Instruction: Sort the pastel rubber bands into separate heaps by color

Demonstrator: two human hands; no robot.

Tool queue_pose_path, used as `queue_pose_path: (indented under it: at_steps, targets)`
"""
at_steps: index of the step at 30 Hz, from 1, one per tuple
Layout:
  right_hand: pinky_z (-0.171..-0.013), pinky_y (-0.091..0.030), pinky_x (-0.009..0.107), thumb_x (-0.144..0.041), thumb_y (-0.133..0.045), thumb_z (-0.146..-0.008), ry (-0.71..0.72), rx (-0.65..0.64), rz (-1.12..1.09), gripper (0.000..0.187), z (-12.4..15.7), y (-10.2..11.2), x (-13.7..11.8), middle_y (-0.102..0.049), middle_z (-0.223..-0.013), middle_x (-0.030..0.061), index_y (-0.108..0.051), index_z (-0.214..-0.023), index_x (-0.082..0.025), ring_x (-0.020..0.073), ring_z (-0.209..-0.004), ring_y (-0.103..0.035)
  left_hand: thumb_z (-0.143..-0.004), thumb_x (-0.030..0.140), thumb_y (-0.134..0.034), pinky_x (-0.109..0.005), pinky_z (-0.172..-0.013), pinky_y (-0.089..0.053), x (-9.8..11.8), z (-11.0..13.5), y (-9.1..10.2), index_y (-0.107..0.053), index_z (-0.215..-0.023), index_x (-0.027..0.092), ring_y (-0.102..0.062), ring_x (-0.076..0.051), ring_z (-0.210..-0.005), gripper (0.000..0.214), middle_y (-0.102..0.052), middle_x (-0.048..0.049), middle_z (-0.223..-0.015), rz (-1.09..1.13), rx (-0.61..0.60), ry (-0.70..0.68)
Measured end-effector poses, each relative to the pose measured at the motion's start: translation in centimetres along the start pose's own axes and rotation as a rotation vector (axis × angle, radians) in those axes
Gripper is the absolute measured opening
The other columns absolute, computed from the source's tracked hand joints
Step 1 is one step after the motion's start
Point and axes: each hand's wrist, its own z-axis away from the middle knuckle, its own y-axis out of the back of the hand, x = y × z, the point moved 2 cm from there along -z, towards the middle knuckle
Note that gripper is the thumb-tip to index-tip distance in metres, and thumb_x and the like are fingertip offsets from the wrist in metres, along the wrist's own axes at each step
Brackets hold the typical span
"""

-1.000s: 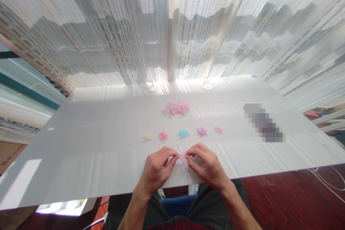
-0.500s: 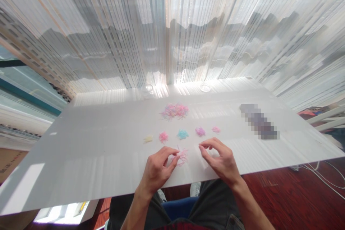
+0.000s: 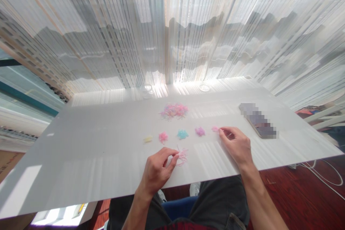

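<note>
My left hand (image 3: pixel 160 167) is closed in a pinch at the left edge of a loose pile of pale pink strands (image 3: pixel 182 156), which look like thin elastic bands. Whether a strand is between its fingertips is too small to tell. To the right, my right hand (image 3: pixel 237 144) pinches thumb and finger together, touching the small pink clump (image 3: pixel 215 129) at the end of a row. What those fingertips hold is hidden. Along the row lie a yellow clump (image 3: pixel 147 139), a deeper pink clump (image 3: pixel 163 137), a turquoise clump (image 3: pixel 182 134) and a purple clump (image 3: pixel 199 131).
Behind the row, a larger mixed-colour heap (image 3: pixel 174 110) lies on the white table (image 3: pixel 107 151). A phone-like flat object (image 3: pixel 258 120), partly blurred out, is at the right. Two clear round items, including a clear lid (image 3: pixel 204 88), stand near the striped curtain (image 3: pixel 129 43).
My right hand has moved right and slightly away from me, from beside the pale pink pile to the small pink clump, its fingertips closing. My left hand stays at the pile, its pinch tighter.
</note>
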Motion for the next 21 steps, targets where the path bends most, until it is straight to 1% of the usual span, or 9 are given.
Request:
queue_pose_path:
  at_steps: [3,8,12,14,15,16,18,21]
  targets:
    - [-0.068,-0.056,0.036,-0.061,-0.057,-0.092,0.023,-0.003,0.007,0.047,0.2,0.0,-0.1,-0.073,-0.077,0.0082,-0.075,-0.085,-0.019,0.0206,-0.064,-0.066,-0.1,0.025,-0.059,-0.021,-0.055,-0.047,0.1,0.0,0.1,-0.07,-0.102,0.02,-0.054,-0.009,-0.058,0.012,-0.074,-0.0037,-0.09,-0.009,0.005,-0.003]
    - [-0.067,-0.056,0.036,-0.058,-0.058,-0.093,0.056,-0.014,0.02,0.043,0.0,0.0,-0.1,-0.072,-0.076,0.0071,-0.074,-0.087,-0.019,0.0201,-0.063,-0.064,-0.1,0.024,-0.059,-0.021,-0.055,-0.047,0.3,-0.1,0.2,-0.07,-0.1,0.019,-0.052,-0.009,-0.056,0.013,-0.074,-0.0037,-0.089,-0.016,0.012,-0.011]
    - [-0.067,-0.055,0.036,-0.047,-0.058,-0.096,0.107,0.058,0.024,0.033,0.2,0.4,-0.8,-0.071,-0.076,0.0062,-0.074,-0.087,-0.019,0.02,-0.064,-0.062,-0.1,0.023,-0.059,-0.021,-0.056,-0.047,0.5,-0.3,0.2,-0.07,-0.1,0.019,-0.052,-0.01,-0.056,0.012,-0.075,-0.0034,-0.088,-0.039,0.025,-0.011]
    - [-0.067,-0.054,0.036,-0.039,-0.059,-0.096,0.156,0.095,-0.004,0.025,0.8,0.7,-1.9,-0.07,-0.076,0.0055,-0.073,-0.09,-0.02,0.0203,-0.066,-0.062,-0.1,0.022,-0.059,-0.022,-0.057,-0.048,0.6,-0.3,0.3,-0.07,-0.099,0.019,-0.056,-0.011,-0.059,0.012,-0.075,-0.0034,-0.088,-0.059,0.035,-0.005]
    - [-0.068,-0.054,0.035,-0.036,-0.059,-0.096,0.179,0.092,-0.029,0.021,1.2,0.7,-2.5,-0.07,-0.076,0.0048,-0.072,-0.091,-0.02,0.0202,-0.066,-0.061,-0.1,0.022,-0.058,-0.022,-0.059,-0.049,0.6,-0.4,0.3,-0.07,-0.098,0.019,-0.058,-0.011,-0.062,0.012,-0.075,-0.0035,-0.088,-0.072,0.04,-0.001]
    - [-0.068,-0.054,0.035,-0.032,-0.059,-0.097,0.209,0.073,-0.061,0.018,1.7,0.6,-3.3,-0.069,-0.075,0.0041,-0.072,-0.092,-0.021,0.0199,-0.066,-0.061,-0.099,0.021,-0.058,-0.023,-0.061,-0.05,0.6,-0.4,0.3,-0.07,-0.098,0.019,-0.061,-0.012,-0.065,0.012,-0.075,-0.0037,-0.088,-0.088,0.048,0.002]
    - [-0.069,-0.054,0.035,-0.027,-0.059,-0.098,0.267,-0.03,-0.147,0.014,2.9,0.1,-5.0,-0.069,-0.077,0.0037,-0.07,-0.093,-0.022,0.0196,-0.069,-0.062,-0.099,0.02,-0.057,-0.025,-0.065,-0.053,0.5,-0.4,0.3,-0.07,-0.099,0.02,-0.065,-0.014,-0.072,0.013,-0.074,-0.0043,-0.089,-0.121,0.073,0.003]
    - [-0.071,-0.056,0.034,-0.022,-0.059,-0.098,0.37,-0.283,-0.275,0.011,4.4,-1.4,-7.4,-0.069,-0.083,0.0043,-0.07,-0.098,-0.023,0.0201,-0.078,-0.066,-0.097,0.016,-0.055,-0.03,-0.075,-0.055,0.4,-0.5,0.2,-0.07,-0.102,0.021,-0.066,-0.018,-0.084,0.016,-0.073,-0.0056,-0.094,-0.158,0.088,-0.01]
